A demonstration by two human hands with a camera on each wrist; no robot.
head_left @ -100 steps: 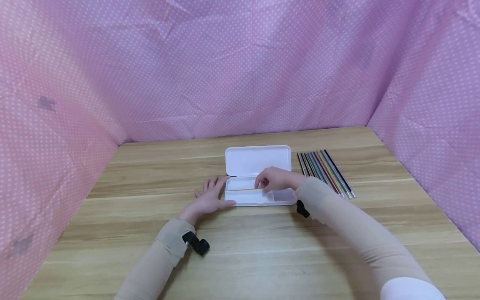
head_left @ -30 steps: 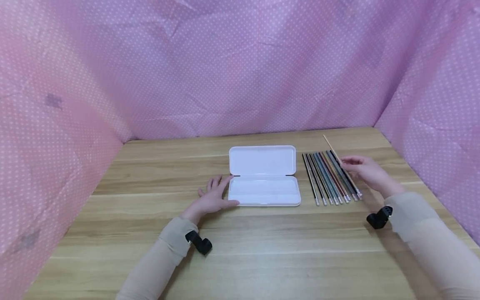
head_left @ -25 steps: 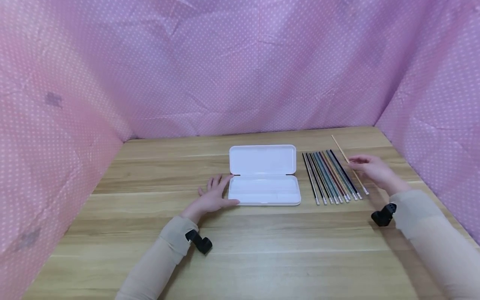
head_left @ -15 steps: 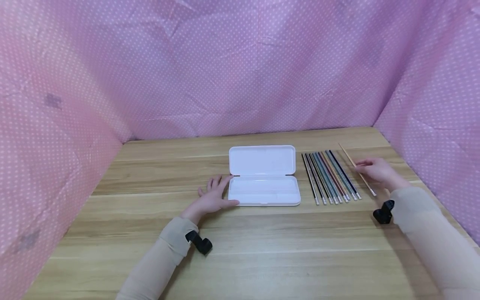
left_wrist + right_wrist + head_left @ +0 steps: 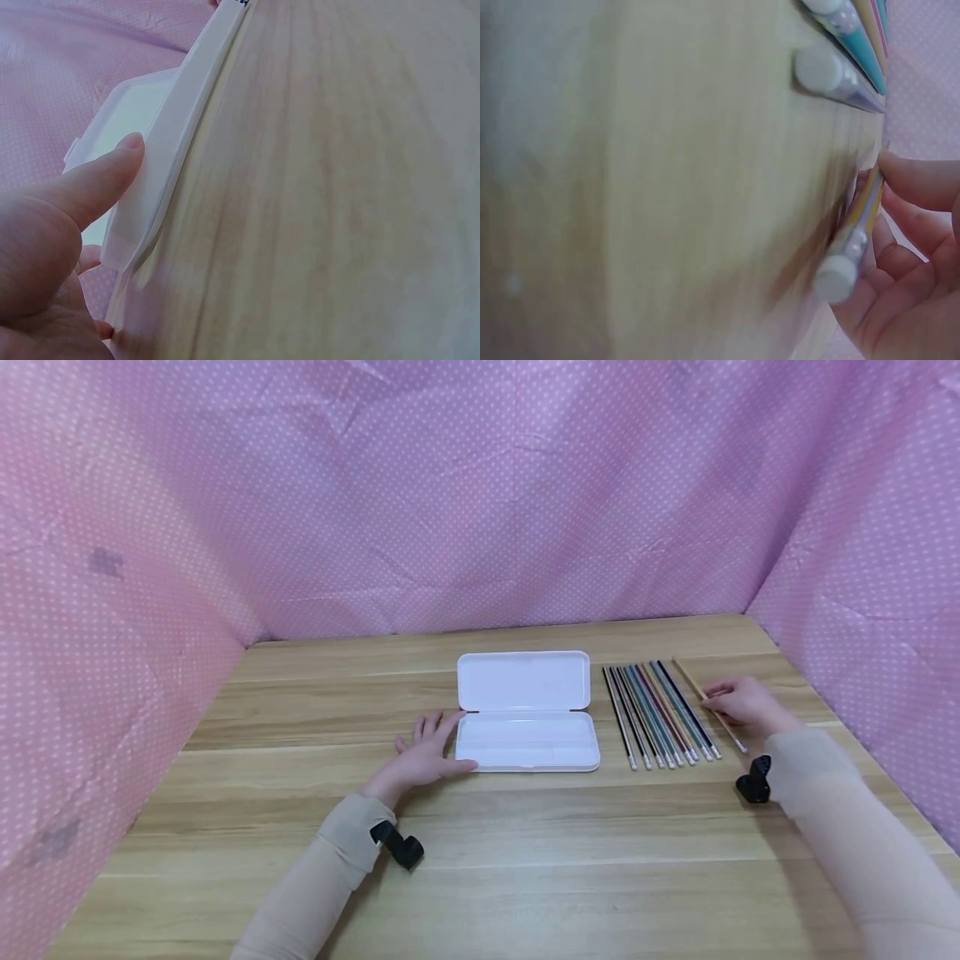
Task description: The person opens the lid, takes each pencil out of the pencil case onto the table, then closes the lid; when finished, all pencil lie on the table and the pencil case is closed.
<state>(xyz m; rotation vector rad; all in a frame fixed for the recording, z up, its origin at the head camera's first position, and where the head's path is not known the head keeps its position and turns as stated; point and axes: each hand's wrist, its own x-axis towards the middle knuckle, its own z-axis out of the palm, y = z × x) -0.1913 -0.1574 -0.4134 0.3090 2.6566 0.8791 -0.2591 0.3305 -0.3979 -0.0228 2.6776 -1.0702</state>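
A white pencil case (image 5: 527,742) lies with its lid (image 5: 524,681) swung back on the table. My left hand (image 5: 422,758) rests at the case's left end, its straight thumb against the front wall and the forefinger near the hinge corner; the other fingers are spread. My right hand (image 5: 746,703) pinches a yellow pencil (image 5: 688,677) between thumb and fingers, low over the table to the right of a row of pencils (image 5: 660,714). In the right wrist view the white eraser end (image 5: 835,279) of the held pencil points toward the camera. Whether it touches the table I cannot tell.
The row holds several pencils in black, grey, blue, red and gold tones, eraser ends toward me. A wooden table (image 5: 525,860) bears everything. Pink dotted cloth (image 5: 480,527) hangs behind it and at both sides.
Earlier my right hand held the yellow pencil over the case. It has carried it right, past the row, and lowered it toward the table. My left hand has stayed at the case.
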